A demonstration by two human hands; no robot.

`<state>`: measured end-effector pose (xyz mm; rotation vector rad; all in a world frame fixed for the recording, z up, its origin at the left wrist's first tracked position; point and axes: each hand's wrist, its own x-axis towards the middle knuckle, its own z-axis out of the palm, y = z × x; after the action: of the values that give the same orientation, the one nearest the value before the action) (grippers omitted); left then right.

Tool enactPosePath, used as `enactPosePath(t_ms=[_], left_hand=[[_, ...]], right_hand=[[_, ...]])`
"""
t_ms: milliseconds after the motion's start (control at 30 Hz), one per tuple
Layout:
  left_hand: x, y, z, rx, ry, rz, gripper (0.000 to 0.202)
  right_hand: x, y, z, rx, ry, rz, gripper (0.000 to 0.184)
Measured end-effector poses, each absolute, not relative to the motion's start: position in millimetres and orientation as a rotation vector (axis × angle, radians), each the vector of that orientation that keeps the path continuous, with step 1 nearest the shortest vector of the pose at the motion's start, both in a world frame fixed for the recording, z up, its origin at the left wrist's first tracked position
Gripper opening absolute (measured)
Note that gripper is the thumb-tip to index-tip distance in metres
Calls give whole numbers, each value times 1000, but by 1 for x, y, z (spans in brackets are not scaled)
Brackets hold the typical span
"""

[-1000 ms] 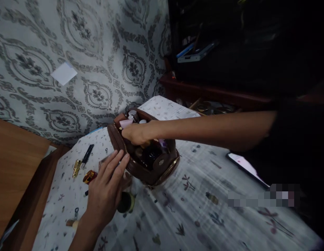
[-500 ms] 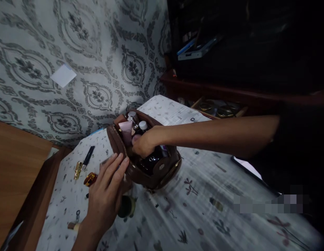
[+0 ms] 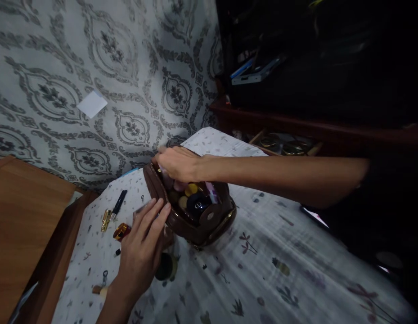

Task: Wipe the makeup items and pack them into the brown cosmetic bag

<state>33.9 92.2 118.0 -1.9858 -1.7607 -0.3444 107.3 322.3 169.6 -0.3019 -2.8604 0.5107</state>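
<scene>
A brown cosmetic bag (image 3: 195, 227) stands open on a patterned cloth (image 3: 262, 270), filled with several small bottles, tubes and a black round compact (image 3: 197, 203). My left hand (image 3: 143, 252) rests flat against the bag's near left side, fingers stretched out. My right hand (image 3: 177, 163) reaches across from the right and covers the far end of the bag's opening, its fingers curled down among the tubes; what they grip is hidden.
Left of the bag lie a black pen-like stick (image 3: 118, 204), a gold tube (image 3: 105, 220) and a red-gold lipstick (image 3: 121, 231). A dark round jar (image 3: 166, 267) sits below my left hand. A phone (image 3: 315, 217) lies right. Wooden surface (image 3: 23, 225) at left, dark shelf (image 3: 279, 121) behind.
My right hand has moved from the middle of the bag's contents up to its far end, uncovering the black compact. My left hand has stayed against the bag.
</scene>
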Motion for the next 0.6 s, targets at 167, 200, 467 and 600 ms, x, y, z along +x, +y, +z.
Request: enactPosePath(t_ms=[167,200,467,600], left_hand=[[34,92,118,-1976,-1758,-334,64],[34,93,118,-1975,-1758,-334,64],[33,94,120,-1997,-1761,-318,65],[34,95,120,-1993,-1754,-296,63]], right_hand=[[110,322,172,-217,-3001,417,32],[111,321,172,-217,-2988,389,35],[109,326,171,-309,-2978,360,29],[104,330,165,-326,-2974,441,23]])
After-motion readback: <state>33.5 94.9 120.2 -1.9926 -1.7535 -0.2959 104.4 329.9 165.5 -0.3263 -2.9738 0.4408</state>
